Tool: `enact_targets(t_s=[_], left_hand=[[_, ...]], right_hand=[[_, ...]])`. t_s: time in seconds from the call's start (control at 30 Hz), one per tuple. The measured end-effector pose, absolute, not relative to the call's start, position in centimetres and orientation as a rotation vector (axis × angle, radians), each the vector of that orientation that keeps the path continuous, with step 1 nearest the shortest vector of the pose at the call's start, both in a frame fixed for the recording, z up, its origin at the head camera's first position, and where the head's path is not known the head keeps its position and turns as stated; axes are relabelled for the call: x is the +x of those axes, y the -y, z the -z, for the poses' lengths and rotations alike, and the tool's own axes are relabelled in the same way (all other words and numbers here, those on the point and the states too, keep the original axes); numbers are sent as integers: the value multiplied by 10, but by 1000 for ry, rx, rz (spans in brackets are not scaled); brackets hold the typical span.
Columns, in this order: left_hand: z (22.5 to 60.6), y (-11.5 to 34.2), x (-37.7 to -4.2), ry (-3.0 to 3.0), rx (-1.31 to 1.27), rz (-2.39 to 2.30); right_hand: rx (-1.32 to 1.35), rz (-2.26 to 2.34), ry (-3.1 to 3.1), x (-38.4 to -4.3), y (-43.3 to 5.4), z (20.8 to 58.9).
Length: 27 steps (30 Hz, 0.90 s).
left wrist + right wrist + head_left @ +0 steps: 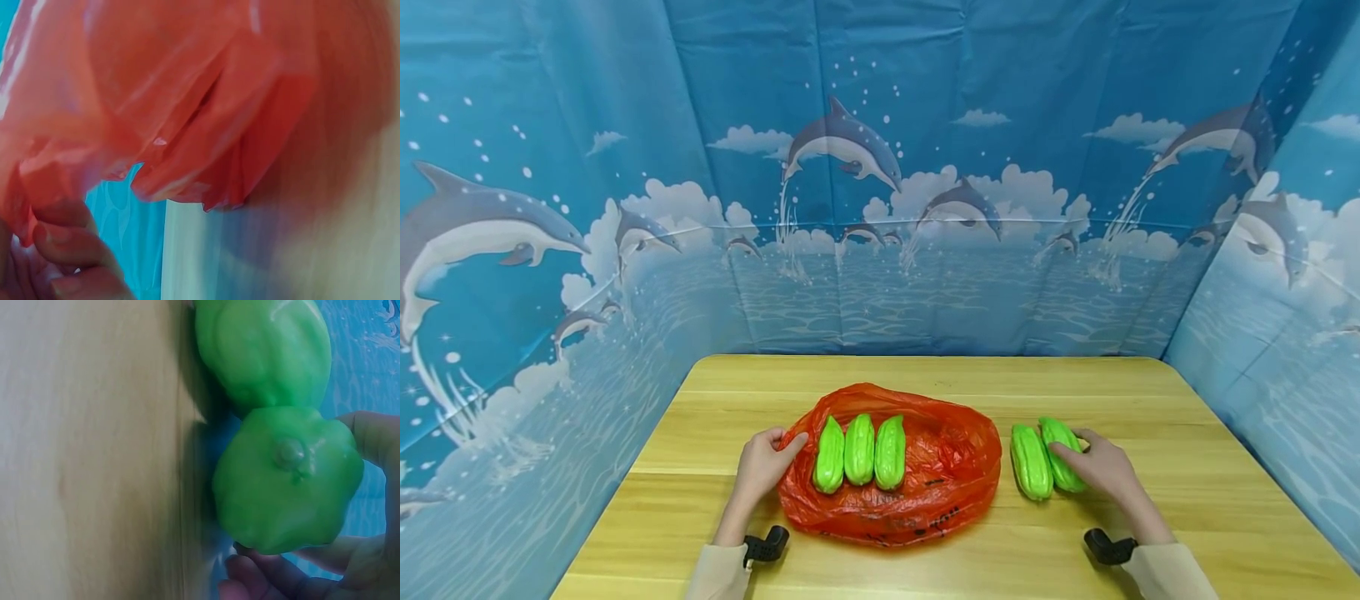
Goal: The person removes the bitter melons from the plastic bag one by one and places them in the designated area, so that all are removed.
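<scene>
A red plastic bag (955, 508) lies spread open on the wooden table. My left hand (762, 468) pinches its left rim; in the left wrist view the fingers (81, 253) curl against the gathered red film. Inside the bag, three bright green bitter melons (859, 450) lie side by side toward the left. Right of the bag are two more. My right hand (1103, 468) holds the outer bitter melon (1057, 433) between thumb and fingers, the thumb on its near left side. Its neighbour (1032, 463) touches it, as the right wrist view also shows.
The pale wooden table (737, 379) carries the bag and the melons. Blue curtains (880, 308) printed with dolphins hang along the back and both sides. A black wrist device (766, 546) sits at the left wrist, another (1108, 547) at the right.
</scene>
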State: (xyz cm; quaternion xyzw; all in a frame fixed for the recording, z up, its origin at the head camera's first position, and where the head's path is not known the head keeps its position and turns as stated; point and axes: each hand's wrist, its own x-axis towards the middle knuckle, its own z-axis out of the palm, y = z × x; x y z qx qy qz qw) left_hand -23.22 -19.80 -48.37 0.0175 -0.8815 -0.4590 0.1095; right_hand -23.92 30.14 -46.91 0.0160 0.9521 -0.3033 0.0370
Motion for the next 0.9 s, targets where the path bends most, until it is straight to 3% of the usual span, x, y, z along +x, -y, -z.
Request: enact_targets(t_s=[0.9], left_hand=[[484,197,-233,2598,45,1348]], right_hand=[[84,858,-2873,-241,-301,468]])
